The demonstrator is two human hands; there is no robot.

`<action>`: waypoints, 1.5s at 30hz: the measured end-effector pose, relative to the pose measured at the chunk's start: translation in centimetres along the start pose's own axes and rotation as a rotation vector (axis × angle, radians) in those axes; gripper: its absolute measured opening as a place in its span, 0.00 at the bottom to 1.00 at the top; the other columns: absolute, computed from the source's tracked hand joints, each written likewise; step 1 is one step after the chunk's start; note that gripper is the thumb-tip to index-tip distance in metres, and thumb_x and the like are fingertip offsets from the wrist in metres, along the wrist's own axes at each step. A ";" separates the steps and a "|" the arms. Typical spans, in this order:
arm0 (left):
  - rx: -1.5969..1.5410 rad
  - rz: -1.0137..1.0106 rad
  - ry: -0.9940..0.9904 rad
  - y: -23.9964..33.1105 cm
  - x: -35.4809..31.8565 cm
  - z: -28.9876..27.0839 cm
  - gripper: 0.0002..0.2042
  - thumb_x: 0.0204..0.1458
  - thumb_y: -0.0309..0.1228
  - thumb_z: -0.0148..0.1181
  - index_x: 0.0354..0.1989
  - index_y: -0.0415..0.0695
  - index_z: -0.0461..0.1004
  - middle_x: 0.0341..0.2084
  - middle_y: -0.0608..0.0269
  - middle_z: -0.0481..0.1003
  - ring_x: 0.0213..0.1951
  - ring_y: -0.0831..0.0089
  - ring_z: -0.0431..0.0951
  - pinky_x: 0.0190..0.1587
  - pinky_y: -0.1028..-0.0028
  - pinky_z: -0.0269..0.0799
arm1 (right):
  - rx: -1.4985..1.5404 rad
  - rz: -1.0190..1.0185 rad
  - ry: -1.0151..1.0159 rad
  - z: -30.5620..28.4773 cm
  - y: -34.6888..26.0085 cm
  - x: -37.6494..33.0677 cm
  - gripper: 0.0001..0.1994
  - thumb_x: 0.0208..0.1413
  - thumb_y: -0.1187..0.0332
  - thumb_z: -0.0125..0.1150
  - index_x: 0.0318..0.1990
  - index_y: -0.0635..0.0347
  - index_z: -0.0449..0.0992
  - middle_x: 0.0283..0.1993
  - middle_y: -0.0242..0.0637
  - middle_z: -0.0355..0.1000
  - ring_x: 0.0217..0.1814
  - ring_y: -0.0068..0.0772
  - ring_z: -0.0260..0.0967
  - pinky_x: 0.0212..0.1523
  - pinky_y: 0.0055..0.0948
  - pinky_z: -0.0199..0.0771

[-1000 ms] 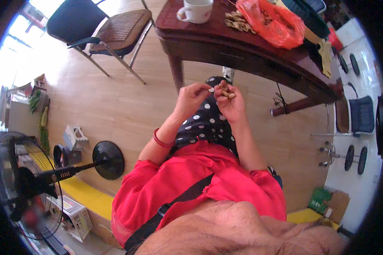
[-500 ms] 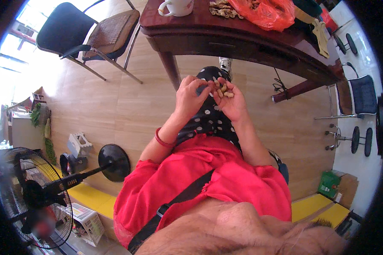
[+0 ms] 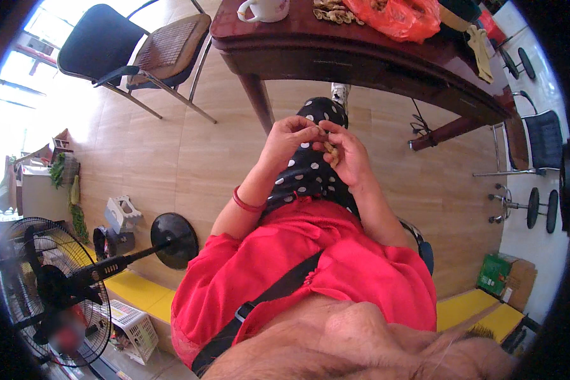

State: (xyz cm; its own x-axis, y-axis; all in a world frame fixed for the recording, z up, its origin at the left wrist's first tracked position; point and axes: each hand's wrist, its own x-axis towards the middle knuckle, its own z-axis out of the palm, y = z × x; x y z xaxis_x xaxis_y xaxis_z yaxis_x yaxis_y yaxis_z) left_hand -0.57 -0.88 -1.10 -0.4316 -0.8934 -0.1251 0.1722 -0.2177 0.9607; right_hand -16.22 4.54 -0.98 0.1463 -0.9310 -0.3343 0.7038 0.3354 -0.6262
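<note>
Above my lap, my left hand (image 3: 288, 139) and my right hand (image 3: 349, 155) meet at the fingertips. Thumb and forefinger of both hands pinch one small peanut (image 3: 321, 131), mostly covered by the fingers. Several more unshelled peanuts (image 3: 331, 152) are held in the curled lower fingers of my right hand, partly hidden. On the dark red table (image 3: 278, 39) ahead of me lies a pile of peanuts or shells (image 3: 337, 12), beside a red plastic bag (image 3: 396, 18). A white mug (image 3: 267, 9) stands left of the pile.
A chair (image 3: 168, 52) stands left of the table, another chair (image 3: 544, 140) at the right. Pale gloves (image 3: 480, 54) hang over the table's right part. At the lower left are a standing fan (image 3: 57, 285), a grey step stool (image 3: 123, 213) and a white basket (image 3: 136, 332).
My right fingers have curled in over the peanuts that lay in the open palm. Its thumb and forefinger have come up to meet my left fingertips at one peanut.
</note>
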 end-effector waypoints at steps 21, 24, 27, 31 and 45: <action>-0.482 -0.101 -0.042 -0.5 0.5 0.5 0.12 0.56 0.28 0.50 0.46 0.36 0.67 0.31 0.59 0.73 0.32 0.70 0.76 0.37 0.74 0.73 | 0.728 0.196 0.038 -3.4 2.1 1.2 0.09 0.56 0.67 0.52 0.39 0.61 0.71 0.30 0.32 0.66 0.25 0.18 0.59 0.14 0.11 0.55; -0.513 -0.102 -0.104 -0.9 0.4 0.6 0.12 0.56 0.27 0.50 0.47 0.37 0.66 0.31 0.58 0.72 0.31 0.70 0.76 0.36 0.74 0.73 | 0.317 0.052 0.019 -3.6 2.0 1.1 0.09 0.55 0.66 0.54 0.39 0.60 0.72 0.28 0.28 0.65 0.23 0.17 0.58 0.15 0.12 0.55; -0.492 -0.089 -0.167 -1.3 0.4 0.7 0.10 0.55 0.27 0.51 0.45 0.39 0.66 0.30 0.58 0.73 0.30 0.71 0.75 0.35 0.74 0.73 | -0.118 -0.125 0.096 -1.4 0.6 0.0 0.09 0.54 0.66 0.57 0.39 0.58 0.74 0.26 0.24 0.66 0.22 0.14 0.58 0.15 0.12 0.55; -0.508 -0.067 -0.205 -1.7 0.4 0.7 0.08 0.53 0.25 0.54 0.40 0.41 0.65 0.27 0.60 0.73 0.27 0.70 0.76 0.31 0.74 0.74 | -0.531 -0.249 0.181 0.2 -0.1 -1.0 0.10 0.52 0.64 0.60 0.39 0.57 0.76 0.25 0.23 0.69 0.22 0.10 0.61 0.16 0.12 0.54; -0.453 -0.138 -0.289 -1.5 0.1 1.3 0.05 0.52 0.24 0.54 0.37 0.38 0.69 0.27 0.60 0.74 0.25 0.71 0.77 0.31 0.74 0.76 | -0.652 -0.455 0.082 -0.7 -0.4 -1.2 0.05 0.49 0.71 0.61 0.29 0.62 0.72 0.22 0.30 0.72 0.22 0.14 0.67 0.24 0.14 0.65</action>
State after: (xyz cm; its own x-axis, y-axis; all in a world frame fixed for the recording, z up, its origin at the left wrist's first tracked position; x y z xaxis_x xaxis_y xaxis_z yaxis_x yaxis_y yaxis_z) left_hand -2.05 -0.07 -2.24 -0.6914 -0.7143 -0.1083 0.4328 -0.5295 0.7296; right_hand -17.14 5.60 -0.84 -0.1266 -0.9918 0.0180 0.1305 -0.0346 -0.9908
